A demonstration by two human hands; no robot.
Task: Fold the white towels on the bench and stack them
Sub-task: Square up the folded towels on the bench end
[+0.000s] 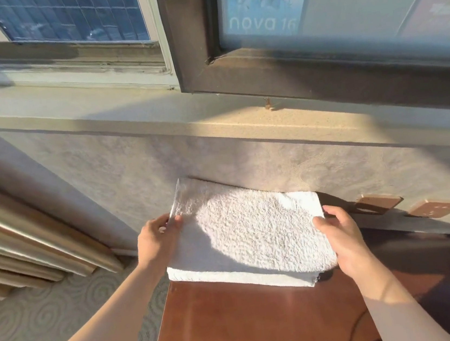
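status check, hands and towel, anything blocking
Left hand gripping folded white terry towel at its left edge, right hand gripping the right. Towel at far end of brown wooden bench. Nothing blocking.

- White towel [251,232]: thick terry cloth, looped and nubbly, matt.
- Bench [237,324] under the towel: reddish-brown wood-look top, smooth, with a soft sheen.
- Wall [139,175] behind the towel: textured, matt, grey-beige covering.
- Carpet [52,319] left of the bench: pale, swirl-patterned pile.

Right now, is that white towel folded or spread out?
Folded: the white towel is a thick, compact rectangle with layered edges on the bench, held at both sides.
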